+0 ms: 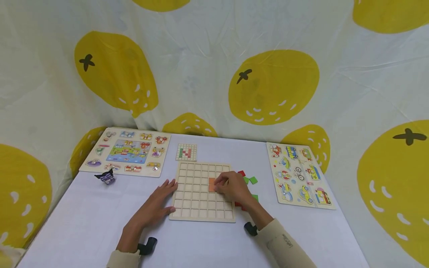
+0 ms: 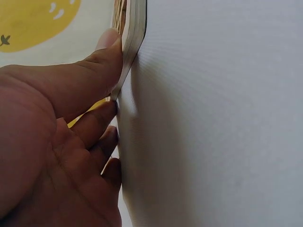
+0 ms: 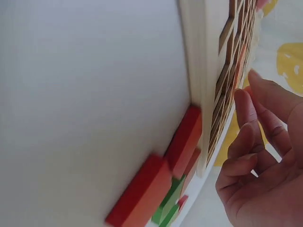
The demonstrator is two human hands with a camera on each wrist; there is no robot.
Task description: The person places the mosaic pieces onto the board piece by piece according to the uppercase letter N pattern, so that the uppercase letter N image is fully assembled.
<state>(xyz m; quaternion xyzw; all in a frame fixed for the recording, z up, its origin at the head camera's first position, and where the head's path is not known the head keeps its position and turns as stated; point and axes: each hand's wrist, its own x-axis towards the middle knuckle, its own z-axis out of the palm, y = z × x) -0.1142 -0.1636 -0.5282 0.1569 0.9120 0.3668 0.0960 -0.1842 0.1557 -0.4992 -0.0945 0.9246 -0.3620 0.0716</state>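
Observation:
A square wooden grid board [image 1: 201,218] lies on the table, with orange square tiles [image 1: 211,181] in its cells right of the middle. My left hand [image 1: 155,203] rests along the board's left edge, fingers spread. In the left wrist view its thumb [image 2: 106,49] is against the board's side. Over the orange tiles, my right hand [image 1: 232,186] pinches an orange tile between thumb and fingertips, low at the grid; much of that tile is hidden by the fingers. Loose red tiles [image 3: 142,189] and green tiles [image 1: 253,180] lie beside the board's right edge, partly under the right forearm.
Behind the board lies a small pattern card [image 1: 193,146] with coloured squares. A picture peg puzzle [image 1: 100,158] is at the back left, another puzzle board [image 1: 293,189] at the right. A small dark figurine [image 1: 107,177] sits near the left puzzle. A lemon-print cloth [image 1: 201,67] hangs behind the table.

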